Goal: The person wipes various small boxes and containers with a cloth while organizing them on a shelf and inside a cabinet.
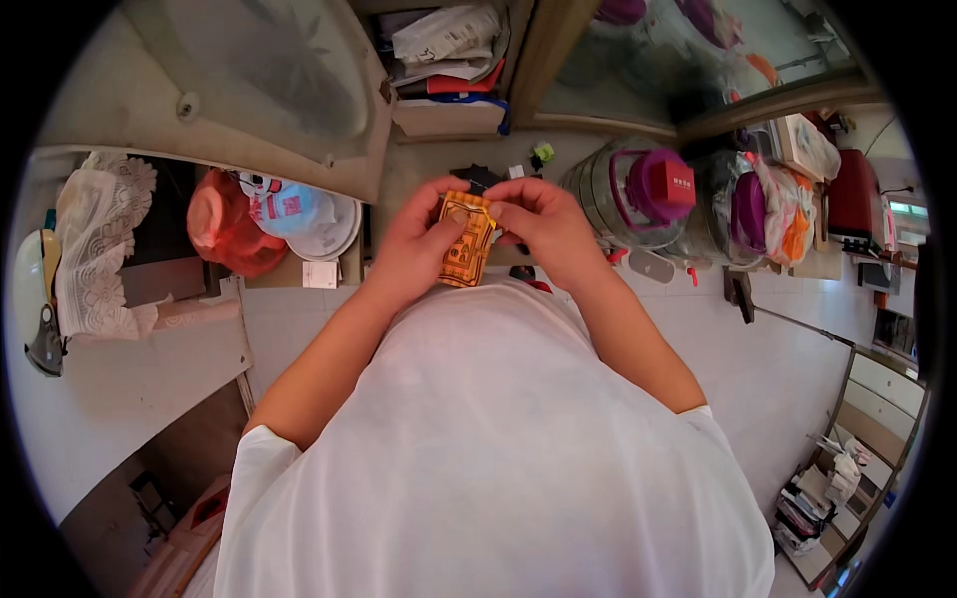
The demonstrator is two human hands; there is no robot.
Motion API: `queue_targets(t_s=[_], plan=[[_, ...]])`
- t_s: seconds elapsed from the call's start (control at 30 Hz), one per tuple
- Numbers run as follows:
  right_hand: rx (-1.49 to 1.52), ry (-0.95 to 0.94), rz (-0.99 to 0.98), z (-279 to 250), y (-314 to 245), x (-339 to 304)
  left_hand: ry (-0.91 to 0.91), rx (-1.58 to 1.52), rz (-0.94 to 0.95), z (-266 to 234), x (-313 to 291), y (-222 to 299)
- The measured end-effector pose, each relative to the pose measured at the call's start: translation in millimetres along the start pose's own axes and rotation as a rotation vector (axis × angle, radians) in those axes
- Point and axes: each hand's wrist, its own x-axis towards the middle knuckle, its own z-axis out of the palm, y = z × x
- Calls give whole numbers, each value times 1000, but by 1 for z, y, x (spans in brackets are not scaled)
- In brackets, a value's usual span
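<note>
A flat, rectangular orange-brown plaque with dark carved-looking lines [465, 254] is held in front of my chest. My left hand [417, 237] grips it, the thumb lying across its face. At its upper right corner, my right hand [533, 214] has thumb and fingers pinched together. A short dark string or chain [478, 185] shows at the plaque's top edge between the two hands. Whether my right fingers hold the string or the plaque's edge is too small to tell.
Ahead stands a cabinet shelf with stacked papers [449, 40]. To the right are large glass jars with purple lids [658, 184]. A red plastic bag [231, 224] and white plates [339, 234] sit to the left, under an open cabinet door [239, 90].
</note>
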Motion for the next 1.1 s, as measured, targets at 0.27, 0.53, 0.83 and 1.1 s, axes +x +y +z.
queue_targets(t_s=[0.27,0.53,0.83,1.1], plan=[[-15,-58,-78,15,7,4,84,60,75,-7,-6,-11],[-70,-126,-12,12,5,9,124,-74,-16,-12,-5,-13],[0,-105,49,18,10,17,137,-103,-59,-15,-7,-5],[-148,-191,-38,18,3,16,98,124,48,-25,-12,-6]])
